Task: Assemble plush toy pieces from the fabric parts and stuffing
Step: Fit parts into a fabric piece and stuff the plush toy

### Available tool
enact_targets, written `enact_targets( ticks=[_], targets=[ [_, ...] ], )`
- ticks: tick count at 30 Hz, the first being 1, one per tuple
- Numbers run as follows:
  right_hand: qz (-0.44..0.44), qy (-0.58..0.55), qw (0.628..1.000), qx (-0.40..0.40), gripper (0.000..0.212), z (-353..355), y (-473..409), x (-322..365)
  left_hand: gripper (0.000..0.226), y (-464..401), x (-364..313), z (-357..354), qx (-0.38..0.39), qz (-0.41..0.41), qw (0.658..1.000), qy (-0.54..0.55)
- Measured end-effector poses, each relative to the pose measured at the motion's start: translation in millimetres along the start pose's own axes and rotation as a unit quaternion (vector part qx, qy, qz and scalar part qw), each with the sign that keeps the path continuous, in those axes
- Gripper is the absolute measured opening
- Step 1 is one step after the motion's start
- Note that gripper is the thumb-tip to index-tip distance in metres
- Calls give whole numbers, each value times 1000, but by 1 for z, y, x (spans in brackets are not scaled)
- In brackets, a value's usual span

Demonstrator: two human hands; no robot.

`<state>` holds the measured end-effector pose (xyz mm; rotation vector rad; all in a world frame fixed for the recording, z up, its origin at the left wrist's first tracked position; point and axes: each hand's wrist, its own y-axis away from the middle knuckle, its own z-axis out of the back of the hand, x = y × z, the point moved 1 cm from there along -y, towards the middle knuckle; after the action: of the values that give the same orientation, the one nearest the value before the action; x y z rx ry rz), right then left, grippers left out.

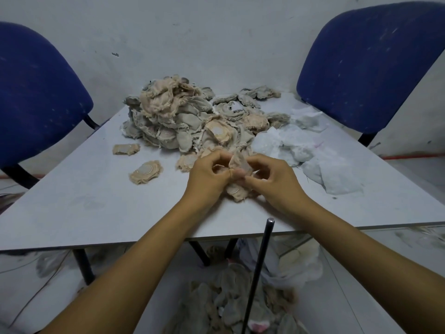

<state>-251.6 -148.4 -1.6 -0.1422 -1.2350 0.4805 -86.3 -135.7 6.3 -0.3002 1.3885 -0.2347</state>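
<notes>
Item: one small beige fabric piece, raised just above the desk, immediately on the near side of the fabric heap. Left hand and right hand, each grip pinched closed on an opposite edge, apparently to spread or turn it for filling. Two sewn patches lie apart left of the heap, likely set aside. White stuffing sits right of the heap, within reach. Black rod leans near the desk's front edge.
</notes>
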Motion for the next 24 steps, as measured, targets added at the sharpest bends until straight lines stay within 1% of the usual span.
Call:
enact_targets(
  ticks=[2,3,6,8,10,12,14,16,18,20,22,24],
  targets=[
    [-17,-40,998,-42,15,3,0,-2,21,-2,0,1,45,16,999,1],
    [-23,-53,997,-58,14,4,-1,-2,22,-3,1,2,52,23,998,-8],
    [-42,-93,992,-80,19,5,0,-2,29,-3,4,-1,38,22,997,-64],
    [-42,-78,994,-66,13,4,0,-2,41,0,2,-3,52,-3,996,-77],
    [-42,-57,997,-36,8,2,-1,-2,51,1,-2,-4,60,-56,993,-87],
    [-45,-44,998,-18,7,1,-2,-2,46,-1,-3,0,50,-85,990,-97],
    [-41,-37,998,-1,5,1,-1,0,37,-4,-1,3,33,-63,995,-63],
    [-30,-29,999,20,8,3,0,2,34,-3,0,5,8,-29,999,-28],
    [-21,-37,998,36,12,4,1,4,31,-1,-1,6,2,-2,1000,14],
    [-15,-37,998,44,15,5,0,5,26,-2,-4,6,29,42,995,82],
    [-11,-25,999,47,16,5,-1,5,28,-2,-6,4,80,93,981,152],
    [-14,-21,999,46,23,4,-2,4,29,-1,-9,2,135,111,964,201]
  ],
)
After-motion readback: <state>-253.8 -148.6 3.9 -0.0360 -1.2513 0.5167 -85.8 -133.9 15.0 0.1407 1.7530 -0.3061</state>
